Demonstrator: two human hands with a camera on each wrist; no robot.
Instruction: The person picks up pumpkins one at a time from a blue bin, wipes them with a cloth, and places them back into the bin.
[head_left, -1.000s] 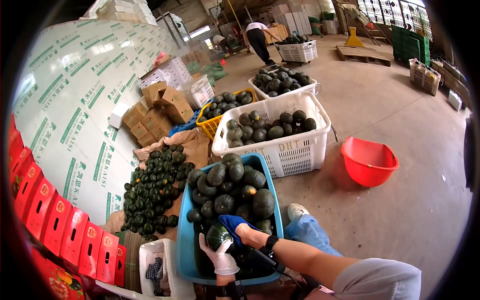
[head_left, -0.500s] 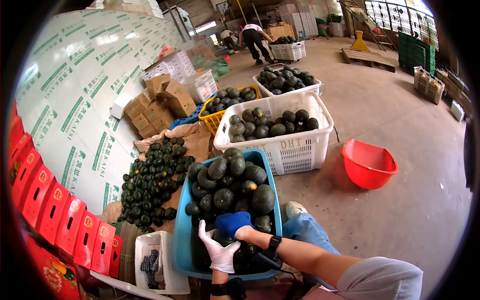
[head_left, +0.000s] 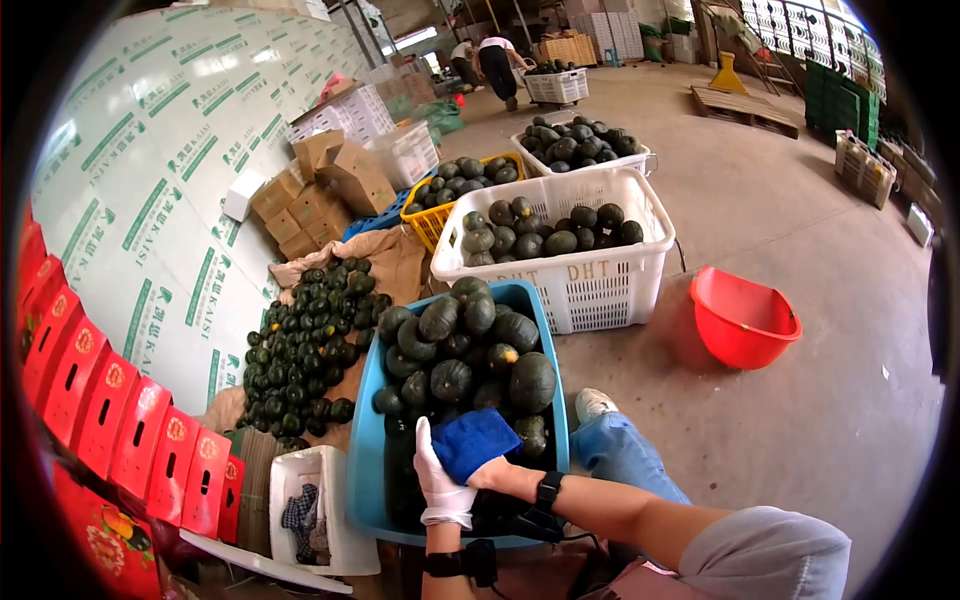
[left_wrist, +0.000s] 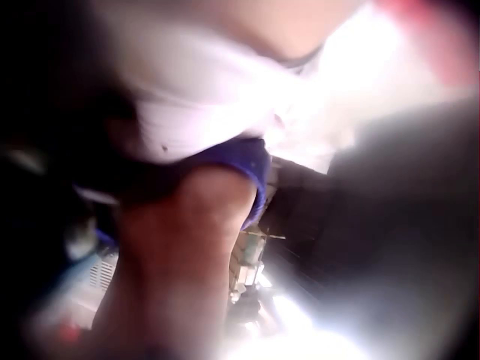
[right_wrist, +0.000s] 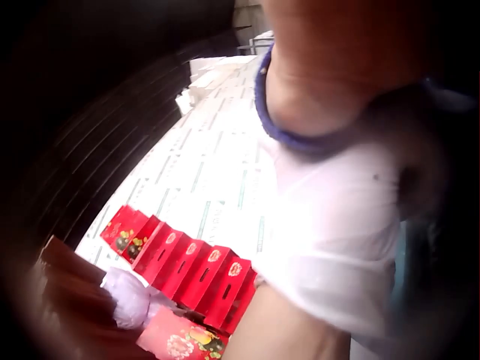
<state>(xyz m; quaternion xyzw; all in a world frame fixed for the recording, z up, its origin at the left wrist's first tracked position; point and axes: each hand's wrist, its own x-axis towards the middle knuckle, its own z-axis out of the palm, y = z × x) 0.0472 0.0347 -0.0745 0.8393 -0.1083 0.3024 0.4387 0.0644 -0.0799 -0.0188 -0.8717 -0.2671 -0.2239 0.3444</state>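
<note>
In the head view my left hand (head_left: 443, 485), in a white glove, is at the near end of a blue tub (head_left: 357, 470). It cradles a dark green squash, now hidden behind the hands. My right hand wears a blue cloth mitt (head_left: 475, 445), which lies over the squash against the left palm. The mitt hides the right fingers. Dark green squashes (head_left: 450, 380) are heaped in the tub just beyond both hands. In the right wrist view the white glove (right_wrist: 330, 217) sits right against the mitt's blue cuff (right_wrist: 296, 142).
A white crate (head_left: 600, 290) and a yellow crate (head_left: 425, 220) of squashes stand beyond the tub. Smaller squashes (head_left: 305, 350) lie piled at left. A red basin (head_left: 740, 325) stands right; a foam box (head_left: 340, 540) and red cartons (head_left: 140, 430) are at left.
The blue mitt has moved over the squash toward the left palm, and the squash has gone from sight behind it. In the background, a person with a loaded crate has moved farther away.
</note>
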